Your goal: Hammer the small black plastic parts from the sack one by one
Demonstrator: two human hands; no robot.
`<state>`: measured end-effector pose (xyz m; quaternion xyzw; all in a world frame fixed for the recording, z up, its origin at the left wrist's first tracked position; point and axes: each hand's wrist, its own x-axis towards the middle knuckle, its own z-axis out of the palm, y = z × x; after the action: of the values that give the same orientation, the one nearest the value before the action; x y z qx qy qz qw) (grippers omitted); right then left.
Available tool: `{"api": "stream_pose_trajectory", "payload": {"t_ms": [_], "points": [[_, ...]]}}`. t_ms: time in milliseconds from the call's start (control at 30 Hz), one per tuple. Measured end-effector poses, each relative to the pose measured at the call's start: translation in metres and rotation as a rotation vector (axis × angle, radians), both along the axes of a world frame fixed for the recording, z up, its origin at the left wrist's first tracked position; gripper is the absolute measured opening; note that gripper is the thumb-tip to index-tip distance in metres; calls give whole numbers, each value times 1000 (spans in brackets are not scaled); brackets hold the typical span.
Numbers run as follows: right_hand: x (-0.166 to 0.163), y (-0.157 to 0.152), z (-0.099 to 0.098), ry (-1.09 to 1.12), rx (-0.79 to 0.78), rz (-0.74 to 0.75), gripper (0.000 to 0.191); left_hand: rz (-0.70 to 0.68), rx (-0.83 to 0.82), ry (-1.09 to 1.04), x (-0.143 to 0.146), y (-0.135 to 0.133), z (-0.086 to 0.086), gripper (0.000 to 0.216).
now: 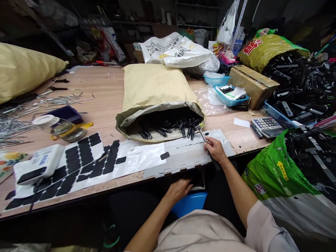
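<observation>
My right hand (215, 149) is closed around a thin tool with a silver metal shaft (202, 135). Its upper end reaches the right corner of the sack's mouth, and a dark part runs down below my fingers. Just below the table edge is my left hand (179, 190), its fingers curled together; whatever they hold is hidden against the dark background. A cream paper sack (157, 84) lies on the table with its mouth facing me. Several black tubular pieces (189, 128) lie in the opening. A grey board (183, 154) lies under my right hand, with one black sticker (165, 155) at its left.
Sheets of black stickers (110, 162), a white device (42, 162) and a glass jar (69, 131) stand left, before loose metal rods (52, 101). At right are a calculator (267, 126), blue baskets (231, 101), a cardboard box (253, 84) and a green sack (278, 171) of black parts.
</observation>
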<state>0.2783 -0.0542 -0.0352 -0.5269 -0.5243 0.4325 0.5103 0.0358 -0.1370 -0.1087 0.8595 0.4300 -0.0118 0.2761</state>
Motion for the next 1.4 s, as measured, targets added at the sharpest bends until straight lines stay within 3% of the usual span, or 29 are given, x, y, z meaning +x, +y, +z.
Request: {"api": "stream_pose_trajectory", "payload": {"t_ms": [100,167,233,333,367,467,533,633,867,1100,1200,1300,1400], "points": [[-1,0,1,-31,8,8,43,-208,164,-187,0,-5,31,30],[-1,-1,2,-53,11,6,42,-172,329,-332,-3,3,58,34],[-2,0,2,-68,12,1,42,96,508,-399,-11,29,86,33],[-2,0,2,-74,8,-3,42,684,715,-343,-33,95,118,30],[-3,0,1,-71,7,-1,42,819,731,-307,-42,119,124,25],[-2,1,1,-48,2,0,43,1104,595,-176,-61,179,127,28],[-2,1,1,-36,-7,5,43,1186,452,-103,-66,200,120,33],[-1,1,3,-28,-14,14,42,1141,402,-84,-61,205,105,30],[-1,1,7,-24,-20,13,43,815,519,-152,-28,170,88,30],[-2,1,5,-16,10,6,42,844,498,-146,-25,160,90,12],[-2,0,7,-27,13,-1,42,820,581,-166,-28,155,94,9],[-3,-1,11,-28,7,-2,41,674,699,-279,-29,143,102,13],[-3,-1,12,-28,9,2,41,382,557,-380,-24,129,103,17]]}}
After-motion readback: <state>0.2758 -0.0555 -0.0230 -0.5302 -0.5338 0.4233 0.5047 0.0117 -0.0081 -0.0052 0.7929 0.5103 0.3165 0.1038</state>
